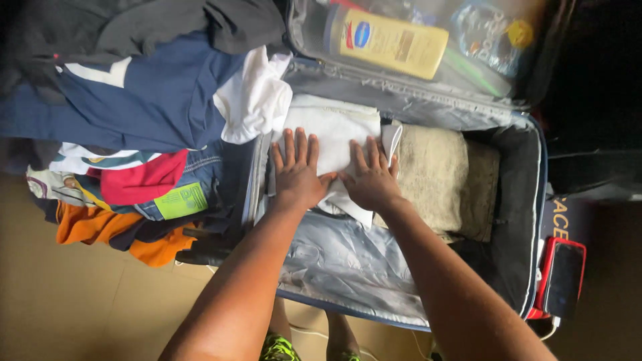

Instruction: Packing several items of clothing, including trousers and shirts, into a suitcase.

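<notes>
Both my hands lie flat, fingers spread, on a folded white garment (334, 127) inside an open suitcase (348, 267). My left hand (296, 170) presses the garment's left part near the suitcase's edge. My right hand (371, 177) presses its right part, thumb touching the left hand's thumb. Neither hand grips anything. Just right of the white garment lies a folded beige towel (445, 177), also in the suitcase.
A heap of clothes (147, 113), dark blue, white, red, orange and denim, lies left of the suitcase. The lid's clear pocket holds a yellow lotion bottle (391, 40) and a plastic bag. A phone on a red power bank (563, 277) rests at the right. Tan floor below.
</notes>
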